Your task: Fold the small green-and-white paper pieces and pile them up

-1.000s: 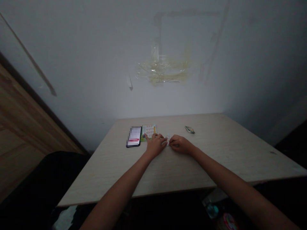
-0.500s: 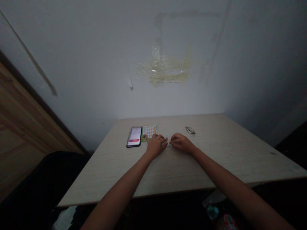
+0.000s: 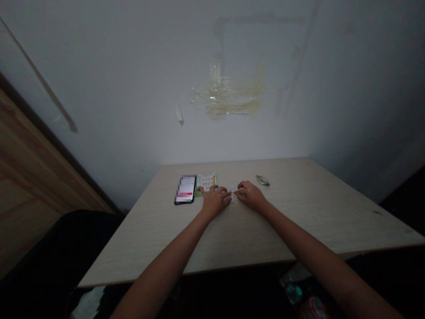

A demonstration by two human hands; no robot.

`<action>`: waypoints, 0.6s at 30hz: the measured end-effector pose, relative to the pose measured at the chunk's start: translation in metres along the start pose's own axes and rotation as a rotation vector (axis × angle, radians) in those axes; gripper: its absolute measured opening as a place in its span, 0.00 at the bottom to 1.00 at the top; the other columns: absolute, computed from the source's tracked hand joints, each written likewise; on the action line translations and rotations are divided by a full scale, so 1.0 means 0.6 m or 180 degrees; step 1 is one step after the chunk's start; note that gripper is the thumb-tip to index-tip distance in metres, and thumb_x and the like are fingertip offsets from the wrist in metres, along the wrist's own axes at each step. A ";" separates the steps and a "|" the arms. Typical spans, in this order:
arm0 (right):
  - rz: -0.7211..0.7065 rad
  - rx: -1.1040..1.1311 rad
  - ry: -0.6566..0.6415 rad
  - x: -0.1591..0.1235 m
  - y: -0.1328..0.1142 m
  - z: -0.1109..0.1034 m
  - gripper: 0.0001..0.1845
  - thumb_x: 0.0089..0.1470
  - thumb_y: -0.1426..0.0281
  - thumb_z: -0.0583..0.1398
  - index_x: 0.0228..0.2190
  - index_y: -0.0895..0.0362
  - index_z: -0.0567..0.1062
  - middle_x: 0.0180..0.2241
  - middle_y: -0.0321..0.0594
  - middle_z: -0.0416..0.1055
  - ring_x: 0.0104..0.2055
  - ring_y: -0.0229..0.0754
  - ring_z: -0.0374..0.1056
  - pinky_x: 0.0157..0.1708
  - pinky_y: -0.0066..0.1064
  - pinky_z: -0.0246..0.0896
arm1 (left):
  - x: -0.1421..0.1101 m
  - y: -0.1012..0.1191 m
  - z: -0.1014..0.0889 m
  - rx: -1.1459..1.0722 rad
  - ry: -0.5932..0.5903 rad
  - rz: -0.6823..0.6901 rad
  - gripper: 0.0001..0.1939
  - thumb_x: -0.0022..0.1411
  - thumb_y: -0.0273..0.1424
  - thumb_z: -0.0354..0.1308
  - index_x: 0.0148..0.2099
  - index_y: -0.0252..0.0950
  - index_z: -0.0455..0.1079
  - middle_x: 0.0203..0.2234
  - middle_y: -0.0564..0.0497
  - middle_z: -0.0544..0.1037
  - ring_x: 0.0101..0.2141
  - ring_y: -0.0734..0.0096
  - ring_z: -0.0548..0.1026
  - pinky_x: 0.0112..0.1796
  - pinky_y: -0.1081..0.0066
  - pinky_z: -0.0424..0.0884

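Note:
A small whitish printed piece, perhaps a paper or sticker sheet (image 3: 232, 197), lies flat on the table between my hands. My left hand (image 3: 215, 201) rests over its left side with fingers spread, the thumb and index fingertips touching it. The outer fingers of that hand reach onto a colourful printed sheet (image 3: 207, 180), covering its lower edge. At the right side of the whitish piece, my right hand (image 3: 251, 195) has thumb and forefinger pinched together; what is between the fingertips is too small to make out.
A phone (image 3: 186, 189) with a lit screen lies left of the printed sheet. Toward the back right sits a small folded, coloured packet (image 3: 262, 180). The pale table (image 3: 232, 239) meets a wall (image 3: 139, 88) marked with old tape (image 3: 232, 99).
My right hand has shifted slightly up and away from the front edge, its fingers moving along the whitish piece. My left hand stays in place.

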State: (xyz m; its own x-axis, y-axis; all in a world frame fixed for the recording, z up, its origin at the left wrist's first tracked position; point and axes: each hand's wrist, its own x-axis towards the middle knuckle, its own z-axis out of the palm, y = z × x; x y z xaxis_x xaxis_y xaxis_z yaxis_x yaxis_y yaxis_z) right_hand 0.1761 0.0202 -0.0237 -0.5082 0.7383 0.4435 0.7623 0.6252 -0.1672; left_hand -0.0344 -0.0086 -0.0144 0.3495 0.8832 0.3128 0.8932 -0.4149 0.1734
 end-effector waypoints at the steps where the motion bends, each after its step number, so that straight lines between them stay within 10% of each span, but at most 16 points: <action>1: 0.0051 -0.0051 -0.0012 0.001 0.001 0.001 0.11 0.59 0.66 0.59 0.40 0.50 0.81 0.43 0.43 0.71 0.46 0.44 0.64 0.46 0.34 0.61 | 0.000 0.000 0.001 -0.0010 0.0009 -0.0007 0.15 0.65 0.44 0.52 0.53 0.59 0.71 0.53 0.55 0.74 0.57 0.49 0.60 0.54 0.23 0.33; 18: 0.0789 -0.0446 -0.0146 0.024 0.001 0.013 0.18 0.63 0.62 0.53 0.50 0.48 0.76 0.47 0.48 0.68 0.49 0.49 0.62 0.47 0.38 0.57 | 0.000 0.003 -0.003 -0.0037 -0.0030 0.0000 0.15 0.65 0.44 0.52 0.53 0.59 0.71 0.54 0.55 0.73 0.59 0.48 0.59 0.53 0.22 0.32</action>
State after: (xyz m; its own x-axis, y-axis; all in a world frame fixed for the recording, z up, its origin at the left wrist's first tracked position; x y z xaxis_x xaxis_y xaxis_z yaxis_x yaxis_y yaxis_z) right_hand 0.1662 0.0335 -0.0243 -0.3147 0.8768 0.3635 0.9118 0.3857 -0.1409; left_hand -0.0330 -0.0097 -0.0125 0.3522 0.8851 0.3041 0.8899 -0.4174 0.1842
